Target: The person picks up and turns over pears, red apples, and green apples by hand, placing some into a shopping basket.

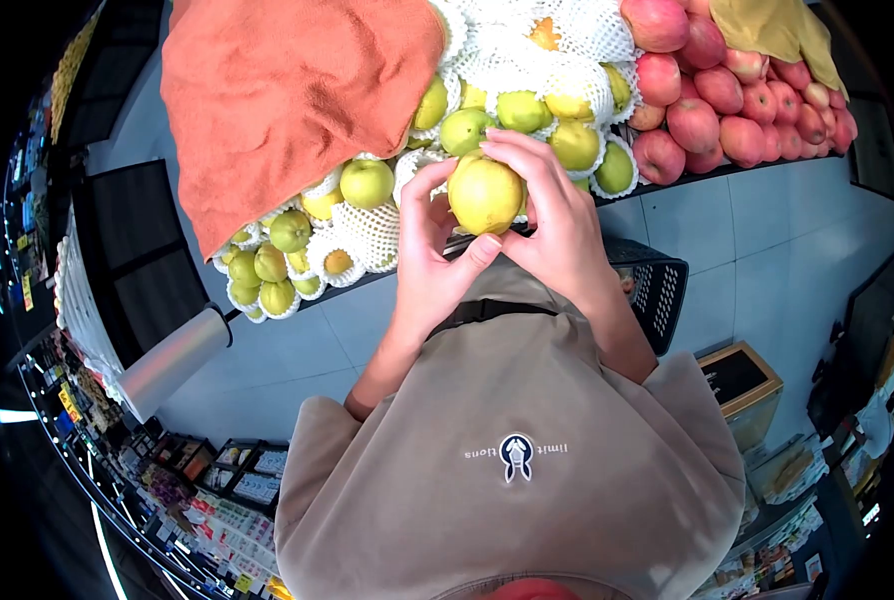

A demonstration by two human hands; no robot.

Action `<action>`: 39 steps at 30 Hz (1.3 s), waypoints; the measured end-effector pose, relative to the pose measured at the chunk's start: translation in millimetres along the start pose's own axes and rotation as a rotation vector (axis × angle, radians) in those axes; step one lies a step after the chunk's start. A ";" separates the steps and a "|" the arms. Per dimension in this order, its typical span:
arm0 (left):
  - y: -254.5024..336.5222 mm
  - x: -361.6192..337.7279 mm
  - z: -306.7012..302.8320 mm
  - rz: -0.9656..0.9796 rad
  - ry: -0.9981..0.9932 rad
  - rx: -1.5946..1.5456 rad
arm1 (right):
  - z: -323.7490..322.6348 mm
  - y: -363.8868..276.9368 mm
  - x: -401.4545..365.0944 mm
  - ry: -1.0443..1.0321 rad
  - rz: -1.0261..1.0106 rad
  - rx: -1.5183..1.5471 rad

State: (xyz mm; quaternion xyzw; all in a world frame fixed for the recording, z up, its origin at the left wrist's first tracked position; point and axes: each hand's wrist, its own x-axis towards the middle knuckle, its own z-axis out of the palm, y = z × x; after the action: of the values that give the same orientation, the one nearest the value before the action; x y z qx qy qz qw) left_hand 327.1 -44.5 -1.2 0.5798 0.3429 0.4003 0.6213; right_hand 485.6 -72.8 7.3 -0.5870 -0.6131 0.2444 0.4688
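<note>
A round yellow fruit [486, 194] is held between my two hands in front of the display. My left hand [428, 245] curves around its left side, the thumb lying below it. From the right, my right hand [550, 212] reaches over it, with fingertips at its top and the thumb near its lower edge. Just beyond lie green fruits, one [466, 131] directly behind the held fruit and another [367, 184] to the left. Many sit in white foam nets [359, 232]. The palm sides of both hands are partly hidden.
An orange cloth [287, 100] covers the display's left part. Red apples [693, 124] are piled at the right, under a yellow cloth [782, 35]. A black basket [651, 290] is beside my right forearm. A plastic roll [175, 363] stands at the left, and a wood-framed box [740, 378] at lower right.
</note>
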 end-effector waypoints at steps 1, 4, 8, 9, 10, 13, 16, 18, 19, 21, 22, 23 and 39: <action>0.4 0.4 0.8 -0.011 0.006 -0.033 | -2.4 -0.4 -1.0 0.022 0.034 0.120; 1.5 4.2 9.8 -0.128 0.064 -0.129 | -9.9 5.2 -4.5 0.031 0.086 0.373; -12.2 2.8 5.2 -0.525 -0.120 -0.476 | -20.2 7.5 -7.6 0.014 0.011 0.304; -10.6 4.5 7.3 -0.527 -0.131 -0.473 | -23.4 8.0 -9.0 0.025 0.013 0.301; -7.8 6.7 9.2 -0.519 -0.134 -0.472 | -26.8 8.3 -10.7 0.000 0.082 0.277; -5.4 10.7 17.6 -0.453 -0.142 -0.442 | -30.8 12.6 -14.5 -0.021 0.160 0.231; -8.0 14.8 23.9 -0.362 -0.112 -0.358 | -22.1 22.8 -19.0 0.149 -0.021 0.044; -5.2 17.3 29.5 -0.306 -0.039 -0.254 | -22.1 27.0 -21.2 0.147 -0.030 0.012; -4.6 18.8 30.4 -0.305 -0.046 -0.253 | -22.8 28.0 -21.5 0.140 -0.039 -0.018; -4.5 21.2 32.8 -0.127 -0.089 -0.055 | -25.6 27.4 -20.5 0.159 -0.033 -0.003; -3.4 21.0 34.3 -0.093 -0.090 -0.039 | -25.8 27.6 -19.7 0.180 -0.046 0.027; -4.2 21.0 33.5 -0.094 -0.100 -0.043 | -26.3 27.9 -19.4 0.201 -0.058 0.057; -8.9 18.6 16.4 -0.477 -0.237 -0.569 | -24.6 16.1 -28.1 0.075 0.171 0.304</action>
State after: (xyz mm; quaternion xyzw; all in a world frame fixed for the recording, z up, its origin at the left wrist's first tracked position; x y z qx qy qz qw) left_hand 350.8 -35.2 -7.8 0.3307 0.2693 0.2537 0.8682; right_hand 511.1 -102.6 -3.6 -0.5681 -0.4992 0.3512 0.5520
